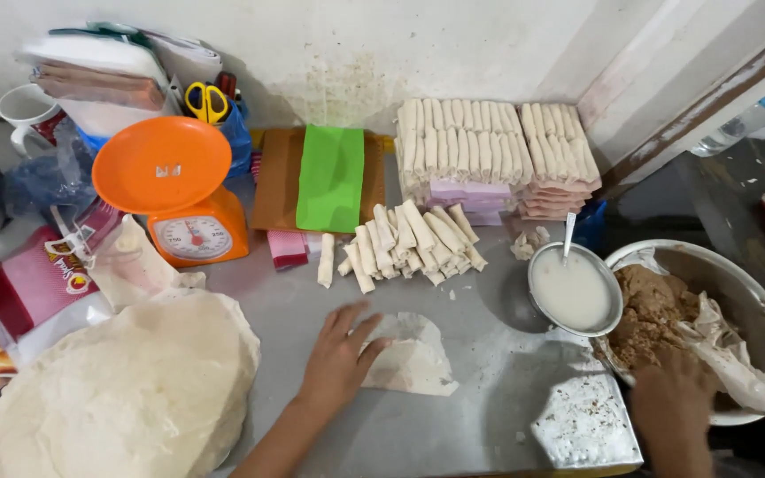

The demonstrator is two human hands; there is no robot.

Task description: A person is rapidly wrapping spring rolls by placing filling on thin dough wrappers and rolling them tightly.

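A thin, pale wrapper sheet [411, 356] lies flat near the middle of a grey metal worktable [480, 416], its upper edge curling slightly. The person's left hand [340, 354] rests on the sheet's left edge, fingers spread and pressing flat, clamped on nothing. The right hand [673, 389] reaches down into a large metal bowl [754, 292] of brown filling [648, 310] at the table's right edge; its fingers are sunk in the filling, so whether they are closed cannot be told. Crumpled plastic lines the bowl's near side.

Just left of that bowl stands a smaller bowl of white paste [575, 290] with a spoon [568, 232] upright in it. Behind the sheet lies a loose heap of finished rolls [405, 243] (one lies apart on the left), and farther back, against the wall, trays of rolls are stacked in tidy rows [493, 150].

A tall round stack of wrappers [135, 389] fills the near left corner. Beyond it stands an orange kitchen scale [174, 190], with a green sheet on a brown board [329, 177] to its right. Bare tabletop remains around the sheet and toward the near edge.
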